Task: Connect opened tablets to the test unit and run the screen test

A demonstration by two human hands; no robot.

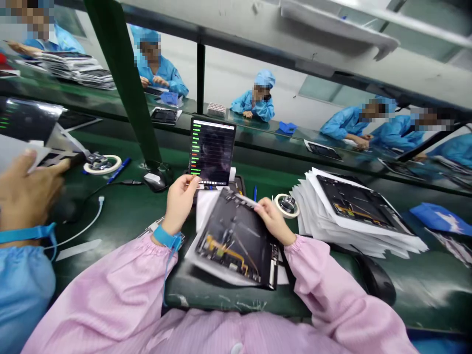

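Opened dark tablet panel (pixel 236 236), circuitry showing, lies tilted on green bench.

tape roll (pixel 287 205) and stack (pixel 354 216) crowd right

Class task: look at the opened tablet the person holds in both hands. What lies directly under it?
A white sheet shows under the opened tablet, sticking out at its upper-left and lower-left edges. The tablet hides the rest of the sheet.

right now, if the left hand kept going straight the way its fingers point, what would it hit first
Most likely the upright tablet screen. The left hand points up and away, its fingertips already at the screen's lower edge. Depth is hard to judge, so they may be touching it already.
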